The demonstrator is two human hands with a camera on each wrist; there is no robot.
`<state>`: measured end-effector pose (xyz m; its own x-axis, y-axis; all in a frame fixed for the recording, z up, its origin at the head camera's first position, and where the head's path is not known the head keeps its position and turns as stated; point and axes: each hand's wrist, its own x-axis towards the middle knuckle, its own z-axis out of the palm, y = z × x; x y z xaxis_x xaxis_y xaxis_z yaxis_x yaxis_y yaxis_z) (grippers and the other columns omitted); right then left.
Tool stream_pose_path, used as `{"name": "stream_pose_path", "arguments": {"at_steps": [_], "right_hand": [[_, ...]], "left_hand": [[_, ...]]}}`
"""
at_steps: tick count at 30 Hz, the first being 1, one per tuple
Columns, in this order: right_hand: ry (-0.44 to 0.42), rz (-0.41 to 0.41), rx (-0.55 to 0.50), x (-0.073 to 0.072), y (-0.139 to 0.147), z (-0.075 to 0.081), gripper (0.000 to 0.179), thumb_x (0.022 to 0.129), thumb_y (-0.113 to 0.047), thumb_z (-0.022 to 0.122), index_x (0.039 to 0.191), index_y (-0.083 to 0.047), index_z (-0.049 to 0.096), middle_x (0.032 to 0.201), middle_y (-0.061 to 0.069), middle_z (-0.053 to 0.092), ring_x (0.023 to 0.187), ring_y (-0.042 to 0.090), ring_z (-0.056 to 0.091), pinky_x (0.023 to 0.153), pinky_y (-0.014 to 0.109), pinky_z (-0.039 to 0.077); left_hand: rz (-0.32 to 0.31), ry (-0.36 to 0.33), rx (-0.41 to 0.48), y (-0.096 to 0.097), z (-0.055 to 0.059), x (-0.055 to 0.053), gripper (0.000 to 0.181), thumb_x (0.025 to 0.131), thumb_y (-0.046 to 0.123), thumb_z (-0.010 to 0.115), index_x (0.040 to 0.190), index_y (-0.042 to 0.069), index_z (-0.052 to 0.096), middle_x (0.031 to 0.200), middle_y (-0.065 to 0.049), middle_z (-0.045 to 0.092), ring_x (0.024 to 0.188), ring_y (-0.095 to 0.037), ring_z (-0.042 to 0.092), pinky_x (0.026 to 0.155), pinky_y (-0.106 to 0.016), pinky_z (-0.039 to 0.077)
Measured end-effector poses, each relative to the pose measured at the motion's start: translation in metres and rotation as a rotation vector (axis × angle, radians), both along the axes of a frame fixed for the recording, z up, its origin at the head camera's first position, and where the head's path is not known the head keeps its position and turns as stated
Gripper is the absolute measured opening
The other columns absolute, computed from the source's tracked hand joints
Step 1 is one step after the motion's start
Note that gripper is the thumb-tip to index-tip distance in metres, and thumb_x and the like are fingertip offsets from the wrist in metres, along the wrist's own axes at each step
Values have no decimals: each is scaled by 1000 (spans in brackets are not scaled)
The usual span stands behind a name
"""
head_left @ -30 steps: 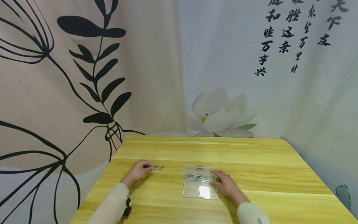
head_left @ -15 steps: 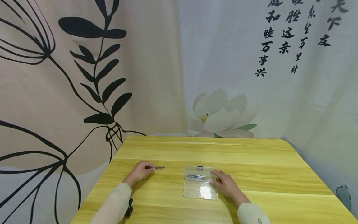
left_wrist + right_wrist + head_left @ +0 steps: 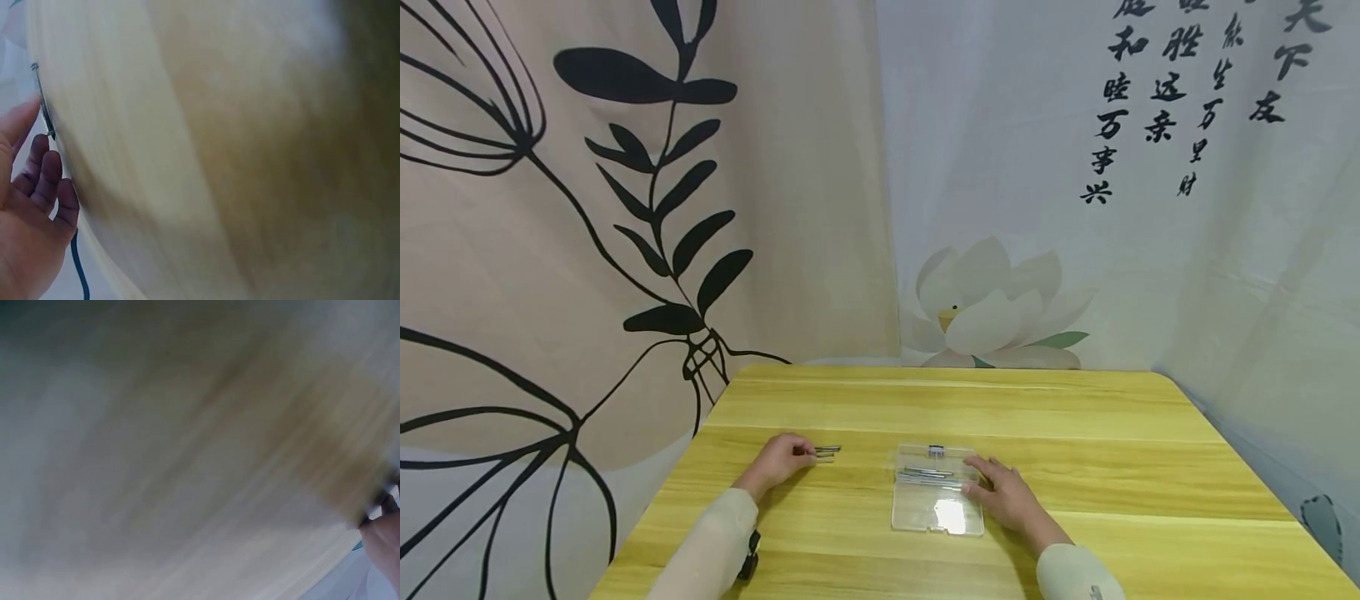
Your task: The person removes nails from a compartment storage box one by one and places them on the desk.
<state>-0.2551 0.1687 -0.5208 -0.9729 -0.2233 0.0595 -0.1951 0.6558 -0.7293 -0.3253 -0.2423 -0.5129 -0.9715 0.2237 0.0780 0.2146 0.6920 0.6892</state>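
Left hand (image 3: pixel 784 460): thumb and forefinger bent, fingertips at the near ends of some thin silver metal rods (image 3: pixel 829 449) on the table, left of the box. Couldn't tell if it was pinching one; the left wrist view showed thumb and forefinger right against a rod, grip unclear. Right hand (image 3: pixel 1009 497): fingers spread loosely, touching the right edge of the clear plastic box (image 3: pixel 913 508), not wrapped round it.

Rods by the left hand lay side by side, roughly parallel, tips pointing right toward the box, well short of it. Box lay unfolded flat, two halves: more slim silver metal rods (image 3: pixel 928 473) in the far half, small dark piece (image 3: pixel 936 451) at its far edge, bright glare on the near half.

All of it sat on a yellow wood-grain table (image 3: pixel 1112 475). Pale sleeves (image 3: pixel 711 542) on both arms, black device (image 3: pixel 749 558) at the left one. Behind: light cloth backdrop (image 3: pixel 812 208), black plant print on the left, pale flower and black characters on the right. Right wrist view was badly blurred.
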Motion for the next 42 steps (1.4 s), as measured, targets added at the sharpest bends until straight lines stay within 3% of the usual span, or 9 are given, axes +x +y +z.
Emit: {"name": "stream_pose_path", "arguments": {"at_steps": [16,22,25,32,42], "right_hand": [[5,-6,-2,0,-1,0,46,97,-26,65,140,-11,56,148,16,47,142,45,26,114,63,6],[18,-1,5,-1,-1,-1,47,97,-28,65,140,-11,56,148,16,46,142,46,26,113,64,7],[25,2,12,-1,0,-1,47,97,-28,65,139,-11,56,148,17,46,141,47,27,113,64,7],[8,3,10,-2,-1,-3,47,97,-29,65,140,-12,56,148,15,46,142,46,26,114,63,6],[52,35,41,-2,4,-3,48,97,-31,65,140,-12,56,148,14,47,141,46,29,112,65,11]], "left_hand": [[44,7,-33,-1,2,-2,9,86,4,76,81,8,70,85,-1,57,78,-17,48,72,-35,42],[49,-1,16,2,9,-4,6,89,7,74,85,8,70,86,-3,56,79,-19,48,67,-35,42],[17,-9,49,8,13,-5,5,91,10,72,89,6,70,88,-2,56,80,-19,48,66,-34,42],[-127,-5,125,32,22,-5,7,95,7,67,98,2,70,92,-4,58,81,-19,52,70,-37,51],[-244,5,117,74,31,1,12,98,15,65,102,5,71,97,0,61,85,-19,53,72,-34,47]]}}
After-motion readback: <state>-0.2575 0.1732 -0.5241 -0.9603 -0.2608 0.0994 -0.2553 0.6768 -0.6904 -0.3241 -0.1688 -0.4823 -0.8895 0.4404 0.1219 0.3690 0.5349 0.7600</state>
